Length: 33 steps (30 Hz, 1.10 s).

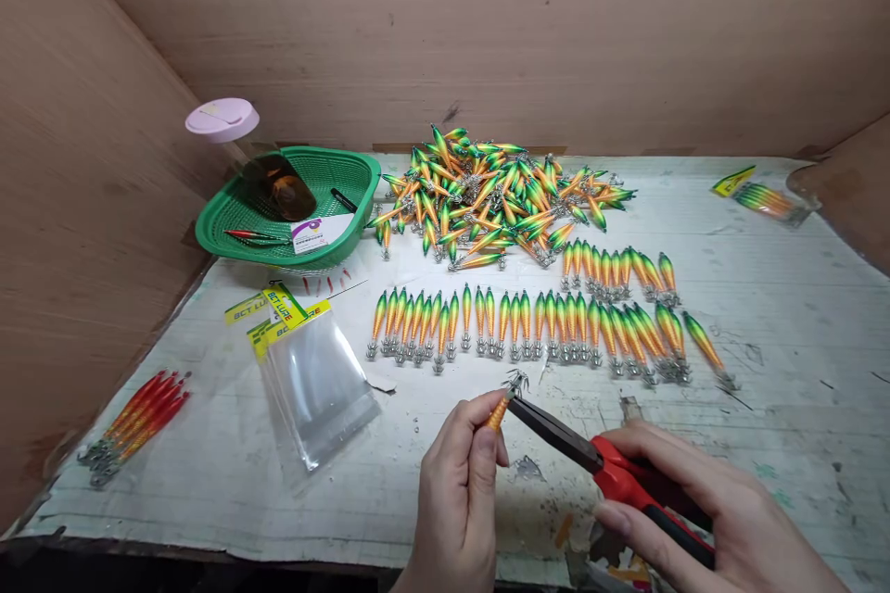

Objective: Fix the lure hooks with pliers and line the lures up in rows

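Note:
Near the front centre, my left hand (463,477) pinches an orange fishing lure (498,413) between thumb and fingers, its metal hooks (515,382) pointing up and away. My right hand (685,500) grips red-and-black handled pliers (618,474), whose long dark jaws reach left to the lure just below the hooks. Whether the jaws are fully closed on it is too small to tell. Beyond both hands lie rows of green-and-orange lures (549,320), hooks toward me, and behind them a large heap of similar lures (487,195).
A green basket (354,241) with a lidded jar (278,181) stands at the back left. Clear bags (324,398) with yellow-green headers lie left of centre. Red-orange lures (143,417) are at far left, a packed bag (769,199) at back right. Wooden walls surround the table.

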### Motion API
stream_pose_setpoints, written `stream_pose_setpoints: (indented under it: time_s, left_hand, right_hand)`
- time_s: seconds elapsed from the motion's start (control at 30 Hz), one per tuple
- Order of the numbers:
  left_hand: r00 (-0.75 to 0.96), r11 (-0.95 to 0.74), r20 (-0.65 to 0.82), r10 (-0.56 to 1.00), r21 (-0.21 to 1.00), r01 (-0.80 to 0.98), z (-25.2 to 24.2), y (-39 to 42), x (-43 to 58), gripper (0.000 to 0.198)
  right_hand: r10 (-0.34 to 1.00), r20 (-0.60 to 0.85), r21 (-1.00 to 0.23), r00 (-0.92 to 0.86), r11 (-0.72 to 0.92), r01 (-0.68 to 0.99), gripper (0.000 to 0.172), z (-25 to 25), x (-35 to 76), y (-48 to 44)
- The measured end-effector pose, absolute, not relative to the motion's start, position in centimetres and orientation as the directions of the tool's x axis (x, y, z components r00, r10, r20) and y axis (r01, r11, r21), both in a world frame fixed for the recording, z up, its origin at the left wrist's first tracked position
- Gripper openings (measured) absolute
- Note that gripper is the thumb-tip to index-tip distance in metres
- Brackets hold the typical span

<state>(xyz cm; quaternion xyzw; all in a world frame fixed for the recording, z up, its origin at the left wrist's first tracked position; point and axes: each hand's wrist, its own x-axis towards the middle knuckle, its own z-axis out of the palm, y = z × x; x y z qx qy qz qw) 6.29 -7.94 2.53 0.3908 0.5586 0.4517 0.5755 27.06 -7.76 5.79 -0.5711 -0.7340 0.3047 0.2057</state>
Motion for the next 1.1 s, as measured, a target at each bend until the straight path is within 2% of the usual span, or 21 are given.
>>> stream_pose_setpoints:
  time_s: [0.3, 0.53, 0.63, 0.83, 0.93, 1.1]
  left_hand:
    - [-0.105, 0.096, -0.089, 0.990, 0.994, 0.058, 2.5, -8.0, 6.8, 0.042]
    - [-0.151, 0.072, -0.053, 0.987, 0.990, 0.122, 2.0, -8.4, 7.0, 0.038]
    - [-0.165, 0.017, 0.011, 0.986, 0.986, 0.164, 1.4, -8.7, 7.2, 0.035]
    - [-0.095, -0.245, 0.298, 0.950, 0.898, 0.365, 0.6, -8.7, 7.4, 0.042]
    - [-0.066, -0.281, 0.339, 0.938, 0.860, 0.426, 0.3, -8.7, 7.4, 0.045]
    - [-0.073, -0.294, 0.362, 0.929, 0.845, 0.446, -0.2, -8.9, 7.6, 0.049]
  right_hand:
    - [0.947, 0.019, -0.627, -0.321, 0.262, 0.734, 0.017, 6.2, 27.2, -7.4]
    - [0.937, 0.027, -0.626, -0.349, 0.288, 0.725, 0.013, 6.3, 27.3, -7.1]
    - [0.938, 0.039, -0.627, -0.344, 0.291, 0.723, 0.013, 6.3, 27.0, -6.9]
    - [0.940, 0.039, -0.648, -0.339, 0.282, 0.708, 0.021, 6.7, 26.8, -6.7]
    - [0.933, 0.009, -0.666, -0.361, 0.275, 0.693, 0.021, 6.9, 26.8, -6.6]
    - [0.925, 0.027, -0.681, -0.380, 0.295, 0.670, 0.030, 7.1, 26.9, -6.4]
